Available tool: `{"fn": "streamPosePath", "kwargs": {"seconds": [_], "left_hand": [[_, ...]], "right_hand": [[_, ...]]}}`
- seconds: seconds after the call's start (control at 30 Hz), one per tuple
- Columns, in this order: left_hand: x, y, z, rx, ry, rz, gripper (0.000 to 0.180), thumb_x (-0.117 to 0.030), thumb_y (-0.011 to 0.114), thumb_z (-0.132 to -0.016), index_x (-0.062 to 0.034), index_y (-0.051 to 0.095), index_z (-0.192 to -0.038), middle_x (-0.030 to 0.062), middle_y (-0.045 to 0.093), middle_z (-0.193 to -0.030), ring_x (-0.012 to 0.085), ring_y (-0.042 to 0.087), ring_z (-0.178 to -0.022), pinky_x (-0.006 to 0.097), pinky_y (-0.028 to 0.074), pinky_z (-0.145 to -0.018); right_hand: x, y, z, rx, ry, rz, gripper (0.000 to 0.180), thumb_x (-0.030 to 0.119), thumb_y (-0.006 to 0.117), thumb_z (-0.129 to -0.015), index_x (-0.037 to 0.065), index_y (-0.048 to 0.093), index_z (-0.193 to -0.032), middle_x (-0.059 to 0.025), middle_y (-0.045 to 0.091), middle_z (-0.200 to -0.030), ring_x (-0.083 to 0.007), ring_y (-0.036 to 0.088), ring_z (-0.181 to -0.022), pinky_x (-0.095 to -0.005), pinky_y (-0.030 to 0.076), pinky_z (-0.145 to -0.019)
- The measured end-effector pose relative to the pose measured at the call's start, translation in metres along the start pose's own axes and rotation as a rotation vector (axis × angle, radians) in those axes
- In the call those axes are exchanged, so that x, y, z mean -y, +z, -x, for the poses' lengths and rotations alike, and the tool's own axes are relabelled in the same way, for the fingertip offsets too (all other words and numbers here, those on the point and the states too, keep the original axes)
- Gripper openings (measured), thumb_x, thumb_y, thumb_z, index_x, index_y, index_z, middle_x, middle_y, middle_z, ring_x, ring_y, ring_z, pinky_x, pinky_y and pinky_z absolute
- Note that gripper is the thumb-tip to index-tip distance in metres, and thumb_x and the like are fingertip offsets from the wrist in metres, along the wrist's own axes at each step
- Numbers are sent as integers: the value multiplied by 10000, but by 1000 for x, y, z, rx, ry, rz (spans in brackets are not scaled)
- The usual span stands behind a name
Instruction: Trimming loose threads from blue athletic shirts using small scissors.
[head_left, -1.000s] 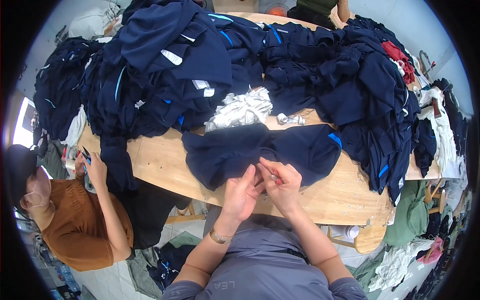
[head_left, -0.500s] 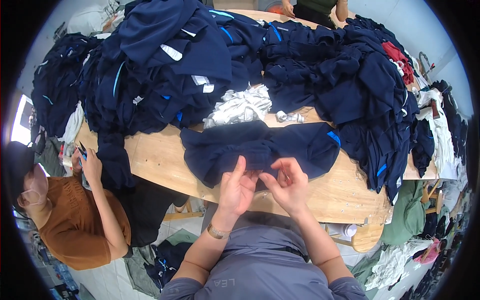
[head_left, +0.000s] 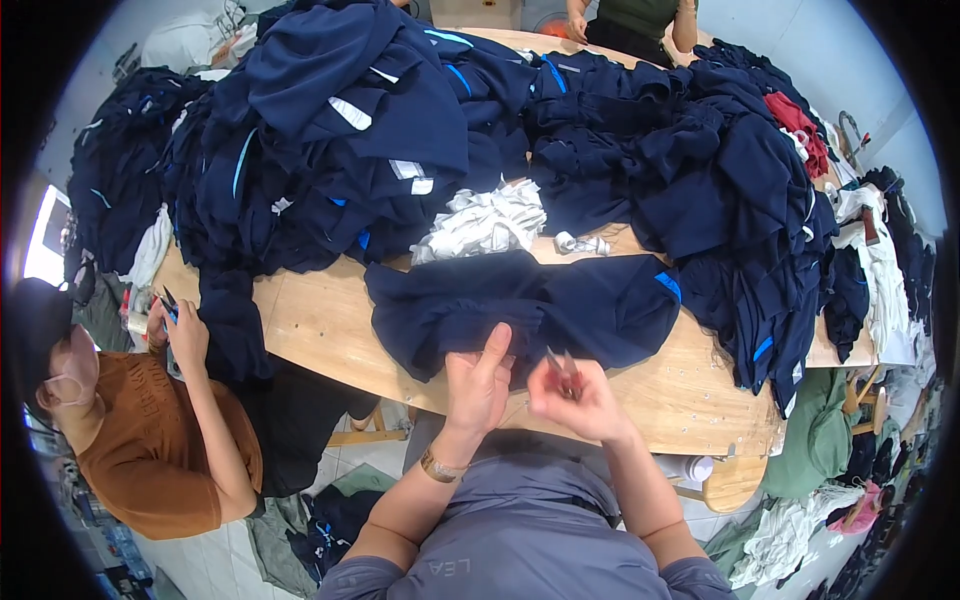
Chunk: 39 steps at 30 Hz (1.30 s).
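A navy garment [head_left: 610, 310] with a bright blue strip at its right end lies spread on the table in front of me. At its near edge is my left hand [head_left: 478, 390], thumb stretched up and apart from the loosely bent fingers; no cloth shows in its grip. Just to the right, my right hand [head_left: 590, 405] is closed around small thread snips [head_left: 565, 375], their metal blades pointing up and away from me. Some blur covers the snips, and part of their handle is hidden by the fingers.
Navy garments are heaped at the far left [head_left: 320, 130] and right [head_left: 690, 160] of the wooden table [head_left: 330, 315]. Between them sits a pile of white strips [head_left: 485, 220] beside a small white roll [head_left: 582, 244]. A co-worker in brown [head_left: 165, 440] sits at left; another person [head_left: 630, 30] stands opposite.
My right hand has turned and moved slightly lower, so the snips' blades now show. My left hand has lowered a little. The navy garment stays in nearly the same place.
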<state>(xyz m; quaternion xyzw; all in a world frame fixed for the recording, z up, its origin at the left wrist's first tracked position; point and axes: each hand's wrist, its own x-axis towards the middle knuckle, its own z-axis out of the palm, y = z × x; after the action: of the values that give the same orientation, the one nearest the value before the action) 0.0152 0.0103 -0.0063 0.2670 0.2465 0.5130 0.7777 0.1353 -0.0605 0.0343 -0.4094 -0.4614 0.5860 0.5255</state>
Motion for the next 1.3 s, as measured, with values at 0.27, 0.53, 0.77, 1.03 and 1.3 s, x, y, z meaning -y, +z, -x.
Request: {"fn": "streamPosePath", "kwargs": {"seconds": [0.27, 0.53, 0.77, 1.03, 1.3], "left_hand": [[-10, 4, -1, 61, -81, 33, 176, -121, 467, -926, 11, 557, -999, 99, 618, -952, 174, 610, -865, 373, 507, -837], [-7, 0, 1, 13, 24, -43, 160, -88, 473, -921, 27, 565, -985, 89, 610, -969, 159, 593, -879, 307, 492, -805], [-7, 1, 2, 36, 61, -41, 135, -36, 473, -909, 22, 526, -1019, 79, 578, -996, 143, 562, -903, 295, 472, -816], [-5, 1, 4, 17, 76, -40, 135, -34, 560, -869, -31, 529, -1000, 23, 574, -937, 78, 543, -833, 208, 454, -701], [-3, 2, 4, -3, 113, -106, 132, -15, 566, -861, -5, 549, -991, 17, 579, -943, 67, 531, -807, 200, 438, -712]], "right_hand": [[-6, -16, -3, -232, -41, -33, 307, 258, 673, -780, 11, 507, -705, 46, 415, -567, -53, 356, -513, -217, 296, -464], [-19, -19, -18, -469, -371, 1084, 289, 209, 737, -687, 29, 512, -676, -48, 479, -571, -177, 460, -459, -269, 340, -437], [-18, -21, -19, -464, -459, 1287, 325, 272, 753, -648, 70, 498, -639, -37, 464, -559, -204, 466, -447, -296, 350, -438], [-21, -22, -22, -468, -511, 1309, 359, 368, 722, -680, 102, 490, -617, -8, 442, -549, -175, 414, -419, -280, 313, -424], [-21, -24, -21, -450, -499, 1320, 351, 365, 721, -683, 102, 495, -630, -9, 443, -554, -176, 417, -419, -279, 317, -421]]}}
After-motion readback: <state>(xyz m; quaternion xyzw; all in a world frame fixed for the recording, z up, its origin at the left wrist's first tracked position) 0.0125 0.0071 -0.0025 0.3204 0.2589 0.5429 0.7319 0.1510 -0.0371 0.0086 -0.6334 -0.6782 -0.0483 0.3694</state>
